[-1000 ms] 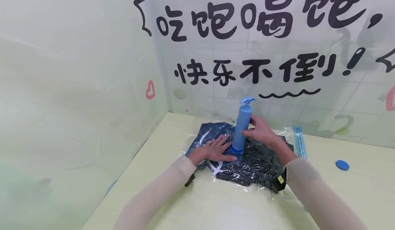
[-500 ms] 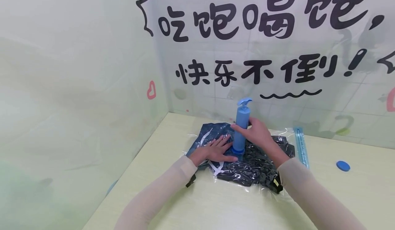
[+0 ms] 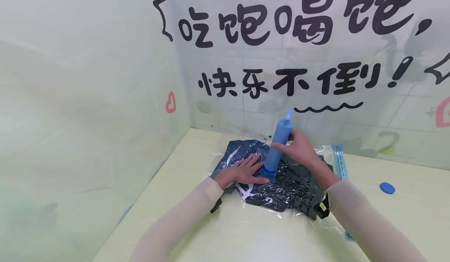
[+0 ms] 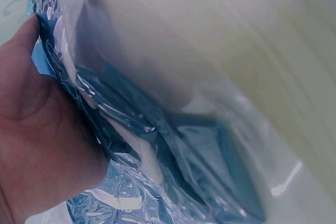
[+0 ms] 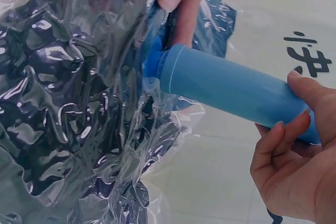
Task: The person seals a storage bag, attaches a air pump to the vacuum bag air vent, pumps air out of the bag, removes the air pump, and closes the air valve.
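In the head view a blue hand pump (image 3: 279, 147) stands on the valve (image 3: 270, 171) of a clear vacuum storage bag (image 3: 277, 197) with dark cloth inside. The pump leans to the right, its handle on top. My right hand (image 3: 302, 149) grips the barrel; in the right wrist view the right hand's (image 5: 294, 174) thumb and fingers lie on opposite sides of it. Flat on the bag just left of the valve rests my left hand (image 3: 246, 173), fingers spread. The left wrist view shows the left hand's (image 4: 44, 135) palm side against the wrinkled film.
A round blue cap (image 3: 387, 188) lies on the pale table (image 3: 253, 234) to the right. The bag's blue zip edge (image 3: 340, 162) reaches out beyond the right forearm. A printed sheet (image 3: 228, 59) hangs behind the table, with another at the left.
My right hand shifted left with the pump, bringing it more upright, then back to the right, tilting it again. The pump's handle has turned. My left hand has stayed in place.
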`<state>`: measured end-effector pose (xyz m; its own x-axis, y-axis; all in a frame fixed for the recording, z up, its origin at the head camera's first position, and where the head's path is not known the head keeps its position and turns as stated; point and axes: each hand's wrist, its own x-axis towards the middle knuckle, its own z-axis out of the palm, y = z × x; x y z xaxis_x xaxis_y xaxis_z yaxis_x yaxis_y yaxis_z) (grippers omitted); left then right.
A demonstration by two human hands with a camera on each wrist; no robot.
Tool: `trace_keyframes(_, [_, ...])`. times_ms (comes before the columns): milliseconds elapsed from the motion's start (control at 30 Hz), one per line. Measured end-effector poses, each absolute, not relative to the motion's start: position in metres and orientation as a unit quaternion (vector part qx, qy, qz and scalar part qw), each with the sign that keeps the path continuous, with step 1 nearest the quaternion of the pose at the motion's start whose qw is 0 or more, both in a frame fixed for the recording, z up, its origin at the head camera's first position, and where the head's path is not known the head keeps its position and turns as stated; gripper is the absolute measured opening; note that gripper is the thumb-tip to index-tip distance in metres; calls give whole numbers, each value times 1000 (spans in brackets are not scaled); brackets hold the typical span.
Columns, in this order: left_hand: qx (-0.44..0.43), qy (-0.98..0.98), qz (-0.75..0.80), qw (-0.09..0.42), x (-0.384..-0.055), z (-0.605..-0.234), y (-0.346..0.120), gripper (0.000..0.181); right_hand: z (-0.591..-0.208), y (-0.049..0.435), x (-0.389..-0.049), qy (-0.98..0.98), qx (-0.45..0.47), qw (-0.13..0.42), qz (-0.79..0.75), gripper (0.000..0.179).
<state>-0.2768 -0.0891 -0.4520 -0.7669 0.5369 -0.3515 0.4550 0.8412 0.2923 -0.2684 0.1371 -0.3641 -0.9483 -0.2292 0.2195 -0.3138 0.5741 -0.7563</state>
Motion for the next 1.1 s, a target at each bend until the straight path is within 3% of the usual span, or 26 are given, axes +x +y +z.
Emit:
trace_keyframes(200, [268,934,100,212,-274,-449,-89,84,-350,158,-263,-853,157,42,497,64])
trace_keyframes(367, [270,935,99,209,-276,-451,-89,85,-339,189,-258,-839,207,70,498,53])
trace_keyframes(667, [267,936,98,209,-275,-451,-90,85,-350,254,-249,-878,283,145,358,53])
trace_keyframes(800, [269,936,83,211,-271,-447,-90,84,-361,285,-245,-896,310,187,258,62])
trace_keyframes(1100, [269,938,87,200,-263,-434,-90,82,-381,333,-237,-920,296,204,155,68])
